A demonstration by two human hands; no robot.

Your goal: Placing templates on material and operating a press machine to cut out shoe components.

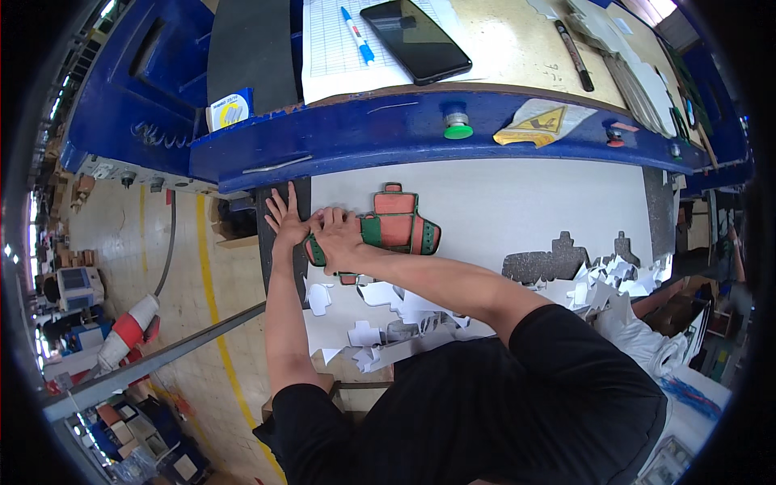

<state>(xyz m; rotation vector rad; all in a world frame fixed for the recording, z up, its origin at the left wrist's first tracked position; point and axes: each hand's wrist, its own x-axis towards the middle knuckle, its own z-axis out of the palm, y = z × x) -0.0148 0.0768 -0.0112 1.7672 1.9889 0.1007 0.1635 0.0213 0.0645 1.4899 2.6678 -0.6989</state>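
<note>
A cutting die [398,229] with orange-red and green foam lies on a large white sheet [517,194]. My right hand [338,238] is on the left part of the die, fingers bent over it and hiding some of its outline. Just left of it, my left hand [288,223] is spread over the dark strip [301,198] at the sheet's left edge, its thumb side close to the right hand and the die. My right forearm crosses the sheet from the lower right.
White offcuts [404,311] lie along the near edge, with more scraps [618,275] at right beside die-shaped cutouts [558,259]. A blue machine beam [356,133] with a green button [457,131] spans the far side. Above it lie a phone [416,40], pen [357,36] and marker [574,55].
</note>
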